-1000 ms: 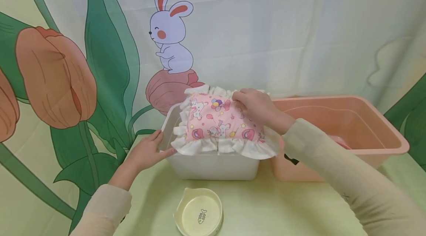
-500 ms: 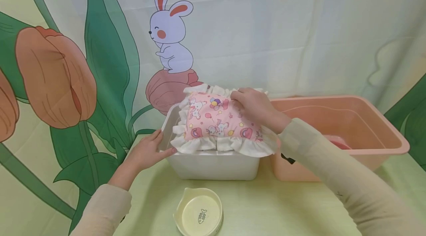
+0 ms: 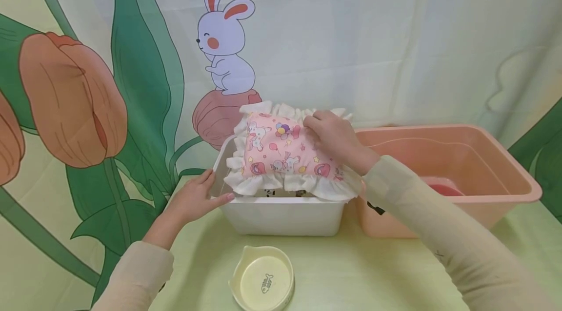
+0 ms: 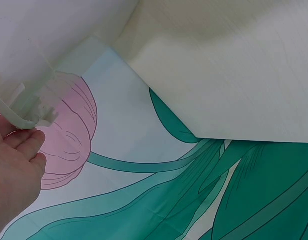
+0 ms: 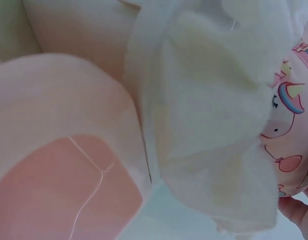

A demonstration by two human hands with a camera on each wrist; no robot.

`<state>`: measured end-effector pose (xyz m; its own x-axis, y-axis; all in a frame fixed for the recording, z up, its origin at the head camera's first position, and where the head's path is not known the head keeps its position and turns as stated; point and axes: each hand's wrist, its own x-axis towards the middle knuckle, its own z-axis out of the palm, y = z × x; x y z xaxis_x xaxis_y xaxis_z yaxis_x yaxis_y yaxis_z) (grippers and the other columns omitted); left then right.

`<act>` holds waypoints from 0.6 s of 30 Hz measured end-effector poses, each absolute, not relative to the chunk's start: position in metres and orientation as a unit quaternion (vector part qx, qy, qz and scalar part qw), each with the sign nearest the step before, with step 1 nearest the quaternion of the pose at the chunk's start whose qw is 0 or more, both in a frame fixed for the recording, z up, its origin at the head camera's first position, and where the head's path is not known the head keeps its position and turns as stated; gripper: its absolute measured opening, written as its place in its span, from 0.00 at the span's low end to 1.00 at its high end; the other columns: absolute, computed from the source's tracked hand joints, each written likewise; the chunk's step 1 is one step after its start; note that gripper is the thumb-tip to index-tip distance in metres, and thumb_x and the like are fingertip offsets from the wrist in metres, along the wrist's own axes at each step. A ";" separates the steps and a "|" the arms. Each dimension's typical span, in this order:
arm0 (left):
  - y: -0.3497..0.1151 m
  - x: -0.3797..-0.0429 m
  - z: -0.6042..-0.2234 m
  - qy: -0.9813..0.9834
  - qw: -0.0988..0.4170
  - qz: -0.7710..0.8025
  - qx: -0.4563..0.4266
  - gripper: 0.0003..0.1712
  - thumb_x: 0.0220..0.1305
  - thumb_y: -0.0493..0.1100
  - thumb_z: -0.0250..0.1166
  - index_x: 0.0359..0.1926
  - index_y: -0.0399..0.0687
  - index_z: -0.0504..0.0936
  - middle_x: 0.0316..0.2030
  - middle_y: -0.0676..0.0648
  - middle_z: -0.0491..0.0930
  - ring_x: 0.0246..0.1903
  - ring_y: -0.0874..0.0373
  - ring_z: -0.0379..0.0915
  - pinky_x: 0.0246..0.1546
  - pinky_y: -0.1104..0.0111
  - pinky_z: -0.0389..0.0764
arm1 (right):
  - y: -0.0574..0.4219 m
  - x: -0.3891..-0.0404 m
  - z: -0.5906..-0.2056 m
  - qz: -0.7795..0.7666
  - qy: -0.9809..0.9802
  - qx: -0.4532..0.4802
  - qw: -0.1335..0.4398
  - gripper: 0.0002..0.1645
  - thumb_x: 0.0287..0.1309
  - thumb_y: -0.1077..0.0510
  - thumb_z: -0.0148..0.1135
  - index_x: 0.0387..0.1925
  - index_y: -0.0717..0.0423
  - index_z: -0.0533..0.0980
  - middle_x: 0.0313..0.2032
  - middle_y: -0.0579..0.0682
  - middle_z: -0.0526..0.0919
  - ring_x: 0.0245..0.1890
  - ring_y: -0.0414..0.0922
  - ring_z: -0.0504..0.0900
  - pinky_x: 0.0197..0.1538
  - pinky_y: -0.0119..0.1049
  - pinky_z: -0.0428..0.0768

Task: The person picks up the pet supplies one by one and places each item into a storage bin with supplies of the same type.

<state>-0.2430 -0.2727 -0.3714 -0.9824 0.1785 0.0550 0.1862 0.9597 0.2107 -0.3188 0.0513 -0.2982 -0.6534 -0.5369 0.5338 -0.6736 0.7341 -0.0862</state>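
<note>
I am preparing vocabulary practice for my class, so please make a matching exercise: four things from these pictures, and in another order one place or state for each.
Things
1. Frilled pillow
2. White bin
3. Peach bin
4. Cream dish

Places or states
A. Has something pink inside
B. In the grip of the right hand
C. Has a fish drawing inside
D. Held at one corner by the left hand

Right pairs: 1-B, 2-D, 3-A, 4-C

The pillow (image 3: 283, 147) is cloth, the white bin (image 3: 283, 218) smooth plastic.
</note>
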 end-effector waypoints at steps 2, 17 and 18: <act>-0.272 -0.243 -0.371 -0.990 0.017 -0.108 -0.091 0.52 0.52 0.71 0.50 0.66 0.37 0.52 0.63 0.33 0.55 0.59 0.37 0.56 0.53 0.47 0.65 | 0.051 -0.321 -0.299 0.141 -0.898 0.338 0.243 0.06 0.56 0.60 0.55 0.36 0.54 0.75 0.29 0.51 0.77 0.30 0.46 0.72 0.31 0.34 0.73; -0.271 -0.243 -0.370 -0.990 0.014 -0.107 -0.092 0.51 0.53 0.70 0.50 0.65 0.37 0.52 0.64 0.33 0.54 0.60 0.36 0.54 0.55 0.47 0.63 | 0.043 -0.326 -0.306 0.151 -0.894 0.342 0.248 0.06 0.56 0.60 0.55 0.37 0.53 0.75 0.31 0.50 0.78 0.33 0.46 0.74 0.36 0.34 0.75; -0.271 -0.243 -0.370 -0.990 0.013 -0.108 -0.092 0.51 0.53 0.70 0.50 0.65 0.37 0.52 0.64 0.34 0.54 0.60 0.36 0.54 0.55 0.47 0.63 | 0.043 -0.327 -0.307 0.151 -0.892 0.343 0.251 0.06 0.56 0.60 0.55 0.37 0.53 0.75 0.31 0.50 0.78 0.32 0.46 0.74 0.36 0.34 0.76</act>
<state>-0.2426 -0.2706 -0.3696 -0.9828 0.1788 0.0462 0.1845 0.9597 0.2119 -0.3266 0.0425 -0.3068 -0.6380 -0.5368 0.5521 -0.6887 0.7186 -0.0972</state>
